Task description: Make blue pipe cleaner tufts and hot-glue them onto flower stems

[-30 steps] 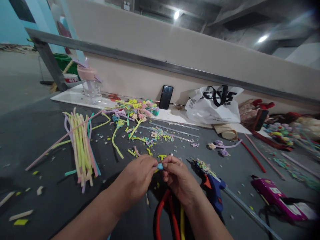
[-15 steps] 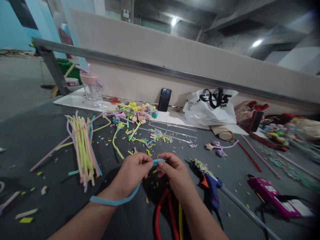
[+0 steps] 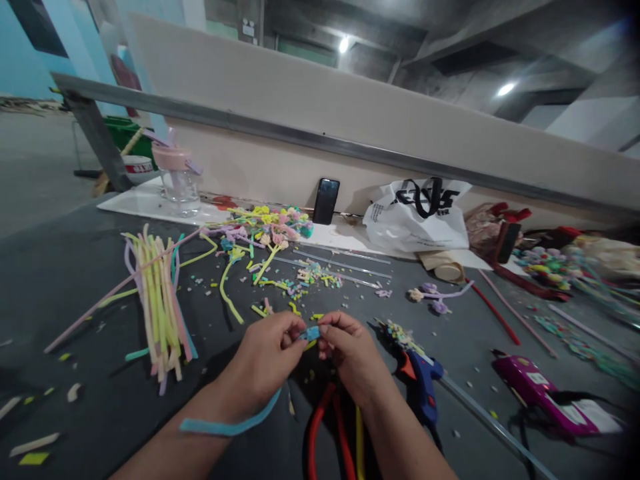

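Note:
A light blue fuzzy stem (image 3: 230,427) has its worked end pinched between both hands, where it looks folded or bunched into a short piece. My left hand (image 3: 267,357) grips that end from the left, and the stem's long tail curves out beneath the wrist. My right hand (image 3: 353,350) holds the same end from the right with thumb and fingertips. Red-handled pliers (image 3: 317,427) lie below the hands, partly hidden by my right forearm. To the right rests a blue glue gun (image 3: 425,383) with an orange trigger.
A bundle of pastel stems (image 3: 160,300) lies left. Behind are fuzzy flowers (image 3: 280,227), scattered clippings, a phone (image 3: 327,200), a clear cup (image 3: 179,180) and a white bag (image 3: 417,217). At the right sits a magenta device (image 3: 540,393).
The blue stem's held end looks more bunched between the fingertips, and its tail hangs slightly lower. Both hands have shifted a little lower in view. The camera view has moved slightly.

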`<state>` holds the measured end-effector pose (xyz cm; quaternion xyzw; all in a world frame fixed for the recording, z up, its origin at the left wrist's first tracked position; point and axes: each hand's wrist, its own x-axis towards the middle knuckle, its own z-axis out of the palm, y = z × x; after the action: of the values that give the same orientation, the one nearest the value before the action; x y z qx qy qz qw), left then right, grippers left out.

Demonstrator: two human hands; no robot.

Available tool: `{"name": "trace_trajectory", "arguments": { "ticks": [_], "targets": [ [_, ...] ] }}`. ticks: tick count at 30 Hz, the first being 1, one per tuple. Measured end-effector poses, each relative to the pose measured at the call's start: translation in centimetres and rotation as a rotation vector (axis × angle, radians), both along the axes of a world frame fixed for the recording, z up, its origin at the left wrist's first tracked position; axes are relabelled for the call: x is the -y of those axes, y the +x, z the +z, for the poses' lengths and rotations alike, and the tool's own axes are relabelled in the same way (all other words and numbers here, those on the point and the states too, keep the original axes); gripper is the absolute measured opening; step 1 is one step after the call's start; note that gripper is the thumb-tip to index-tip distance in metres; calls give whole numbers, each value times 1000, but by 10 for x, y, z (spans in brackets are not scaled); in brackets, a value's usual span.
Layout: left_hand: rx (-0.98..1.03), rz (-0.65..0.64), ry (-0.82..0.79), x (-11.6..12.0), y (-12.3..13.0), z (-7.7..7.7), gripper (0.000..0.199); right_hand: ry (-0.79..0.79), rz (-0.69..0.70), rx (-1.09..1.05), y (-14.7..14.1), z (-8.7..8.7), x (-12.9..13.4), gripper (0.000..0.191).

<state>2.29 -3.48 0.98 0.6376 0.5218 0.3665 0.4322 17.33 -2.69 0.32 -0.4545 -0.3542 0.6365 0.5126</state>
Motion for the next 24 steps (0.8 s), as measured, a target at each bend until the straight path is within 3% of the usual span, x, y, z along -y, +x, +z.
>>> {"name": "trace_trajectory", "arguments": {
  "ticks": [5, 9, 12, 17, 24],
  "targets": [
    [-271, -53, 290, 1, -3, -4, 13, -23, 22, -30, 0, 0, -1, 13],
    [-338, -124, 487, 1, -5, -11, 16, -50, 48, -34, 1, -2, -1, 11],
    [-381, -157, 546, 2, -5, -16, 20, -77, 61, -33, 2, -3, -2, 11],
    [-382, -182, 522, 1, -4, -15, 20, -78, 67, -18, 2, -3, -2, 11],
    [-198, -32, 211, 3, -1, -4, 10, 73, -5, 71, 2, -3, 1, 12]
  ]
}}
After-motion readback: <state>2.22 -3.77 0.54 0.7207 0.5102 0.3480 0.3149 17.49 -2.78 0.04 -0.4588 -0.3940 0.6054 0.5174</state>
